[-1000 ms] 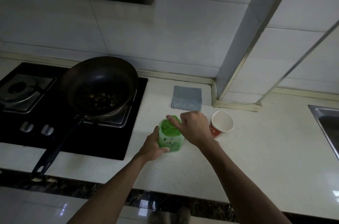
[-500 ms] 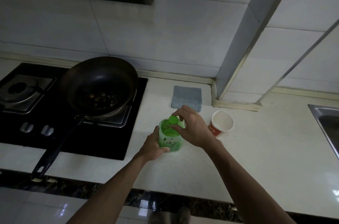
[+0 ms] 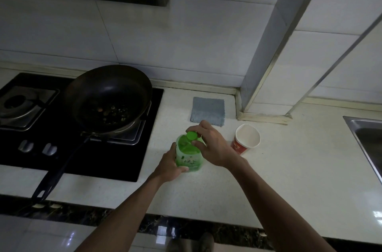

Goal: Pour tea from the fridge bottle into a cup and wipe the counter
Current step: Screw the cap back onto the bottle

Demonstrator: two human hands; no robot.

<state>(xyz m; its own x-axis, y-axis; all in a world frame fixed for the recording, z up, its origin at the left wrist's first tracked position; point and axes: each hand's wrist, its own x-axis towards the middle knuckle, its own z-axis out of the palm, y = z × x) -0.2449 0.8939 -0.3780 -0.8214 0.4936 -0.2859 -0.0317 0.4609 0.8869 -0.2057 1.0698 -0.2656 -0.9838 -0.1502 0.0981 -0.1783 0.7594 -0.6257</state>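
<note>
A green tea bottle [image 3: 188,155] stands upright on the white counter [image 3: 289,185]. My left hand [image 3: 170,164] grips its body from the left side. Fingers of my right hand [image 3: 213,144] pinch the green cap [image 3: 191,135] on top of the bottle. An empty paper cup [image 3: 247,138], red outside and white inside, stands just right of my right hand. A grey cloth [image 3: 208,110] lies flat on the counter behind the bottle, near the wall.
A dark wok [image 3: 107,96] with food bits sits on the black gas hob [image 3: 41,127] at the left, its long handle reaching to the counter's front edge. A steel sink [image 3: 365,138] is at the far right. A tiled column juts out behind the cup.
My right hand has turned on the bottle top: the cap, covered by the palm a second ago, now shows between the fingertips. The bottle and left hand have stayed in place.
</note>
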